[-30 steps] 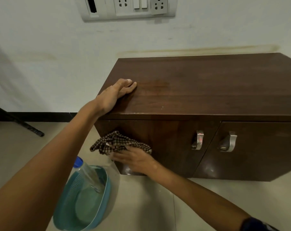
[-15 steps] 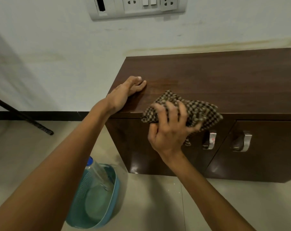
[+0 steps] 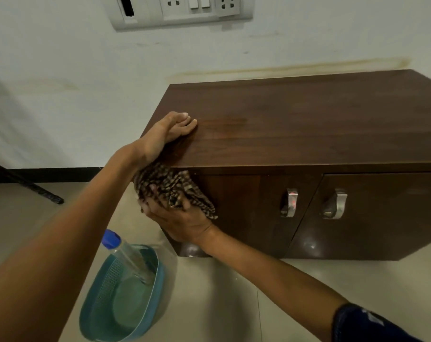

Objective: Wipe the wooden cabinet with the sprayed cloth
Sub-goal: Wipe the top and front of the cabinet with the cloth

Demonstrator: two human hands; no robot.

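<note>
From the head camera: the left hand lies flat on the wooden cabinet's top at its front-left corner, fingers released and stretched out. Just below, the right hand clutches the checked cloth, fingers curled into the bunched fabric, pressing it against the upper left of the cabinet front. Two metal handles sit off to the right. On the tiled floor, a blue-capped clear bottle leans in a teal basin.
</note>
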